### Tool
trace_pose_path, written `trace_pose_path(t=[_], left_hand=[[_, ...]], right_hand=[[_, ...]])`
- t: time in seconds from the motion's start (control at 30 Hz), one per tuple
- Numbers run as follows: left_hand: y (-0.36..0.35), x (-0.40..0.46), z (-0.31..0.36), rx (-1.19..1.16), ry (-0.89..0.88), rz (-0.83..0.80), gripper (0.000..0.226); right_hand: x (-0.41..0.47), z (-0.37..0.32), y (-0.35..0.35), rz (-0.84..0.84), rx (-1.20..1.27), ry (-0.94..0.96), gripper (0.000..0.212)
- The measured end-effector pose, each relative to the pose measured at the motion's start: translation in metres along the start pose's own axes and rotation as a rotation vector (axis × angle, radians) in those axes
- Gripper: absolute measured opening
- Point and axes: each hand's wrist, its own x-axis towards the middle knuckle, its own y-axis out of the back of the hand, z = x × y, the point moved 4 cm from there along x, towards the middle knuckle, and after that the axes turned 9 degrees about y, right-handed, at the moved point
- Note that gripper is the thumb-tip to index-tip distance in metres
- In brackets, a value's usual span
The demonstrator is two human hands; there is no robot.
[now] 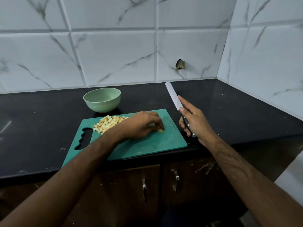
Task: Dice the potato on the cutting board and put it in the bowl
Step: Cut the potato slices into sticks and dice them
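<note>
- The left hand (144, 124) lay palm down on the green cutting board (147, 145), its fingers curled over a small piece of potato (161, 130) at the fingertips; whether it truly pinched the piece or merely touched it could not be told.
- The right hand (192, 119) gripped the dark riveted handle of a knife (173, 96), forefinger stretched along the back of the blade. The knife was held off the board, just right of its far right corner, blade pointing far and to the left.
- A heap of diced potato (109, 123) sat on the far left part of the board, partly hidden by the left wrist.
- The pale green bowl (102, 99) stood on the black counter (41, 115) just beyond the board's far edge; no potato showed inside it.
- No writing or label could be read on anything.
- The board's cut-out grip was at its left end, and its near edge overhung the counter front.
- Marbled white tiles (114, 51) backed the counter, with a dark hole (180, 64) in one tile; two cabinet handles (175, 181) showed below.
</note>
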Motion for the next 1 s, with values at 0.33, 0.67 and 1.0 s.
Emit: trace_pose_path(t=[0.33, 0.67, 1.0], left_hand=[[-0.005, -0.041, 0.002, 0.101, 0.013, 0.294, 0.016], [0.000, -0.046, 0.010, 0.080, 0.019, 0.335, 0.021], [0.004, -0.048, 0.015, 0.052, 0.029, 0.344, 0.015]], right_hand=[[-0.008, -0.014, -0.006, -0.117, -0.176, -0.051, 0.048], [-0.074, -0.056, -0.023, -0.525, -0.929, 0.004, 0.047], [-0.082, -0.072, -0.030, -0.466, -1.043, 0.068, 0.047]])
